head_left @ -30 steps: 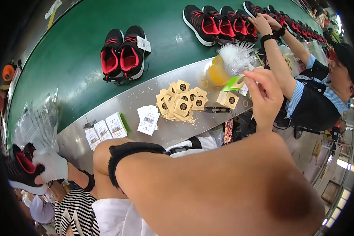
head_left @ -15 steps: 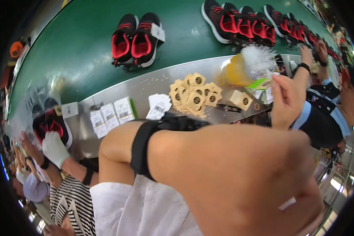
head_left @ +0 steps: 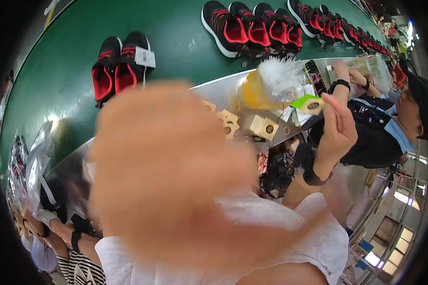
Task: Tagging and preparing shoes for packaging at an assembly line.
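My left hand (head_left: 171, 175) is large and smeared by motion, close in front of the view. Its fingers cannot be made out, and it hides much of the metal ledge and most of the loose beige tags (head_left: 229, 122). Further right, my right hand (head_left: 336, 130), with a dark band at the wrist, pinches a beige tag (head_left: 313, 106) between thumb and fingers. A bright green card piece (head_left: 298, 101) shows right beside that tag. Nearby stand a yellow container (head_left: 253, 90) with a bunch of clear-white plastic strands (head_left: 279, 73) and a small stack of beige tags (head_left: 261, 127).
On the green table surface (head_left: 176, 42) sit a black-and-red pair of sneakers (head_left: 121, 66) with a white tag and a long row of similar sneakers (head_left: 252, 31). A co-worker in a dark vest (head_left: 371, 123) works at the right. At the left, another person's gloved hand (head_left: 47, 217) is near plastic bags (head_left: 35, 166).
My left hand has swung leftward across the view, uncovering my right forearm. My right hand now shows a beige tag in its pinch. The view has turned, shifting the sneakers leftward.
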{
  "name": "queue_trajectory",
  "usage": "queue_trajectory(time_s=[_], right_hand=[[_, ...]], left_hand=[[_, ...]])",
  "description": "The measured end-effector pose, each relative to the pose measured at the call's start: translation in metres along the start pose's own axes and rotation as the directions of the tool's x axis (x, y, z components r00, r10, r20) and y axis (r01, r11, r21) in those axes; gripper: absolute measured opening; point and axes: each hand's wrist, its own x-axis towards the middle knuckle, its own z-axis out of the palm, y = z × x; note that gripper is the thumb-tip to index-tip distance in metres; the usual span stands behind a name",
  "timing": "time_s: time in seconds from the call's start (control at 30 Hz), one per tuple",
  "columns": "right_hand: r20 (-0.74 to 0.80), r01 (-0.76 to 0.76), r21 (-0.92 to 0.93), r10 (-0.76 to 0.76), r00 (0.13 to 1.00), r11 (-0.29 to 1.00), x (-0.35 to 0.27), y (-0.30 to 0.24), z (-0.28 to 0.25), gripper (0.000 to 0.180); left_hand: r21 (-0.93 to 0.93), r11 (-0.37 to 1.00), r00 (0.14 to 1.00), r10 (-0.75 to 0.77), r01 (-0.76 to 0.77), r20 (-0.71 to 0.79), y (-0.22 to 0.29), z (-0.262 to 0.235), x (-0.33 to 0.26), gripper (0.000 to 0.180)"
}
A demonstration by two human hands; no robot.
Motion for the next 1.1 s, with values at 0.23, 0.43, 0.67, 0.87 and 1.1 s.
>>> queue_trajectory(time_s=[0.23, 0.43, 0.67, 0.87, 1.1], right_hand=[[-0.084, -0.190, 0.107, 0.199, 0.976, 0.976, 0.005, -0.010, -0.029, 0.010], [0.061, -0.142, 0.241, 0.131, 0.989, 0.960, -0.005, -0.020, -0.011, 0.010], [0.460, -0.372, 0.461, 0.142, 0.876, 0.806, -0.001, -0.048, 0.087, 0.010], [0.609, -0.273, 0.284, 0.047, 0.792, 0.919, 0.038, -0.017, 0.179, 0.018], [0.452, 0.089, -0.363, 0.092, 0.887, 0.927, 0.062, 0.000, 0.253, 0.029]], left_hand=[[0.445, 0.874, 0.910, -0.331, 0.195, 0.251, -0.219, 0.139, 0.048, 0.035], [0.416, 0.895, 0.876, -0.326, 0.164, 0.356, -0.248, 0.190, 0.038, 0.039], [0.346, 0.931, 0.858, -0.273, 0.121, 0.435, -0.239, 0.109, -0.029, 0.032], [0.496, 0.867, 0.864, -0.281, 0.042, 0.418, -0.219, 0.042, -0.051, 0.026], [0.400, 0.902, 0.981, -0.190, 0.163, 0.030, -0.299, 0.039, -0.006, 0.010]])
